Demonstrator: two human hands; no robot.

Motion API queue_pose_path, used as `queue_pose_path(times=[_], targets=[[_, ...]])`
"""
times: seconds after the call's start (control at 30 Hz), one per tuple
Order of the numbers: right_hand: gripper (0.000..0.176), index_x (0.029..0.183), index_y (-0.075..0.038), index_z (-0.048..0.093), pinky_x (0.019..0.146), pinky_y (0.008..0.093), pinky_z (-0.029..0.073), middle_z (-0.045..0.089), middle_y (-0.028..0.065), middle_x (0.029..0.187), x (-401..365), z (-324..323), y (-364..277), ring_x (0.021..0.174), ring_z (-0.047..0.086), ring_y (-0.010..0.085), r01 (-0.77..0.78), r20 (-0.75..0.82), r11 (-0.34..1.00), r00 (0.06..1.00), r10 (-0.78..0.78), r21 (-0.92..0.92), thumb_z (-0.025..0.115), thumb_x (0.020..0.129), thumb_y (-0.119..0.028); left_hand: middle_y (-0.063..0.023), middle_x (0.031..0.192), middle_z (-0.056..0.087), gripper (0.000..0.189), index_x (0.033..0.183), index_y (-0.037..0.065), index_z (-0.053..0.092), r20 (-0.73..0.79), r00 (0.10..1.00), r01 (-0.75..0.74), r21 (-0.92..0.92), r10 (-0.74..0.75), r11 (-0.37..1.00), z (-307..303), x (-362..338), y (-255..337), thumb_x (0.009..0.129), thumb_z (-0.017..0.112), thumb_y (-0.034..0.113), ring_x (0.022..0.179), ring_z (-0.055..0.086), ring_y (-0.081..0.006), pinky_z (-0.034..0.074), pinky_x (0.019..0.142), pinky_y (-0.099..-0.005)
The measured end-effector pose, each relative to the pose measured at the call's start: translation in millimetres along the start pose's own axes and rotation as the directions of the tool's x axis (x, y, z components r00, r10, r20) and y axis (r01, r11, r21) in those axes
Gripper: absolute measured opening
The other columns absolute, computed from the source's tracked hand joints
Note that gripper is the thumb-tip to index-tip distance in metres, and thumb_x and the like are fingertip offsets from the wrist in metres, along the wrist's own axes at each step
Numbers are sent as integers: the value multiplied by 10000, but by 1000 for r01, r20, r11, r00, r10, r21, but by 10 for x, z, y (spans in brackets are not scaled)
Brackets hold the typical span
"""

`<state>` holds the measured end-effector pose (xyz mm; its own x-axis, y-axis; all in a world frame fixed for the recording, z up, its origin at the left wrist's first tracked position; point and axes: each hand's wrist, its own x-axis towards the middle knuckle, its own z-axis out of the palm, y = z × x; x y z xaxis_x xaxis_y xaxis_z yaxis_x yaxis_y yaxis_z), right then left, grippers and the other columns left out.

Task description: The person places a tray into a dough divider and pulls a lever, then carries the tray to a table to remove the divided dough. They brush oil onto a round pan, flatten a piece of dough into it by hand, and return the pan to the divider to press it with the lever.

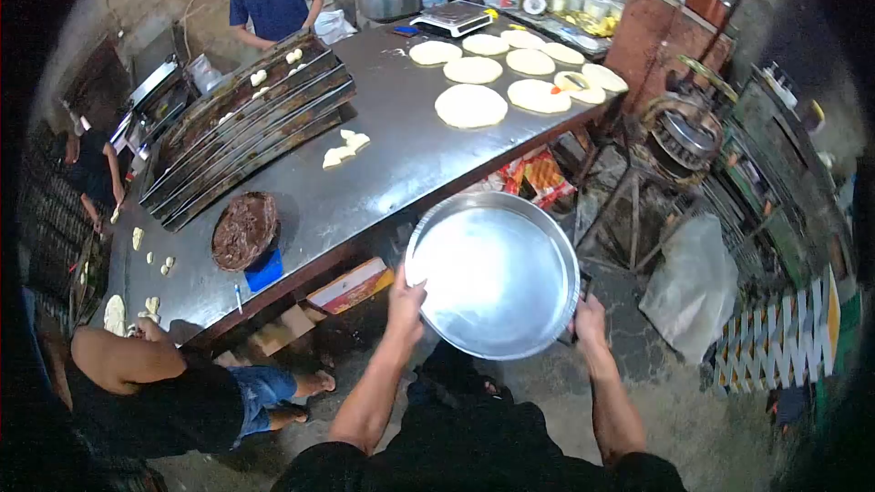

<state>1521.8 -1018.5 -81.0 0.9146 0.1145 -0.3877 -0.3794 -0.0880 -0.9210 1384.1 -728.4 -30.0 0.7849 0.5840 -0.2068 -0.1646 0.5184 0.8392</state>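
A large round metal pan (497,273) with a shiny, bare bottom is held out in front of my body, above the floor. My left hand (406,305) is closed on its left rim, thumb over the edge. At the lower right rim, my right hand (589,319) is closed too, with a small dark piece beside its fingers that I cannot make out. Beyond the pan, several flat round dough sheets (471,107) lie on the dark work table (392,164). A spatula-like tool with a red part (558,90) rests on one of them.
Stacked long trays (255,128) and a bowl of brown filling (245,231) stand on the table's left side. One person (173,383) works at lower left; others stand behind. To the right are a metal burner stand (679,137) and a plastic bag (693,287).
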Motion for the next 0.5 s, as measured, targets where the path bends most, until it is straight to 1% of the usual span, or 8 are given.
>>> queue_pose_path(times=[0.17,0.2,0.27,0.3,0.33,0.37,0.43,0.5], targets=[[269,1006,10,597,461,330,449,619,98,716,1584,1363,-385,536,585,174,103,158,941,986,-53,-323,481,971,-230,-123,1259,538,600,1467,80,302,-181,975,-143,-58,131,988,-415,1287,306,895,462,-6,1084,559,-227,484,923,-360],[268,1031,4,613,523,350,492,645,116,753,1735,1615,-493,574,617,195,149,190,955,977,-101,-257,499,958,-227,-129,1253,543,590,1460,80,315,-230,962,-162,-52,146,985,-524,1514,345,894,456,-7,1085,562,-239,486,922,-366],[228,1031,-9,621,707,398,535,686,182,895,2345,2072,-396,765,683,274,337,212,831,940,-268,-443,528,928,-191,-137,1243,553,567,1438,76,351,-303,940,-168,-22,154,986,-583,2008,466,888,450,-14,1087,568,-259,490,919,-383],[216,1030,-24,623,754,414,529,685,186,979,2383,2250,-669,875,678,300,162,215,893,974,-75,-420,588,878,-173,-140,1238,559,553,1423,72,373,-343,929,-147,4,139,989,-601,2157,516,883,451,-19,1086,571,-267,493,917,-393],[264,1038,-32,618,780,429,521,689,169,987,2592,2405,-572,906,670,324,305,229,821,949,-217,-483,652,811,-162,-146,1232,564,537,1403,56,395,-385,908,-166,28,164,986,-694,2342,497,876,451,-29,1075,579,-273,495,912,-398],[331,1044,-36,598,787,442,517,691,160,960,2725,2530,-590,912,666,339,284,230,841,953,-197,-460,698,753,-159,-151,1226,569,520,1382,41,416,-427,884,-188,53,192,981,-799,2523,464,869,451,-40,1063,586,-278,497,907,-403],[249,1004,-22,562,781,460,515,683,178,932,2788,2694,-918,912,657,369,152,240,864,970,-37,-480,598,862,-224,-159,1214,577,506,1346,3,450,-501,836,-177,139,223,974,-1000,2784,388,845,455,-65,1044,588,-266,485,900,-378],[333,1043,-20,574,804,490,505,678,205,938,2921,2707,-1135,928,645,395,26,361,839,910,206,-543,508,922,-323,-168,1203,584,478,1294,-39,500,-541,766,-178,339,346,924,-907,2882,431,820,463,-83,1023,585,-254,464,901,-354]])
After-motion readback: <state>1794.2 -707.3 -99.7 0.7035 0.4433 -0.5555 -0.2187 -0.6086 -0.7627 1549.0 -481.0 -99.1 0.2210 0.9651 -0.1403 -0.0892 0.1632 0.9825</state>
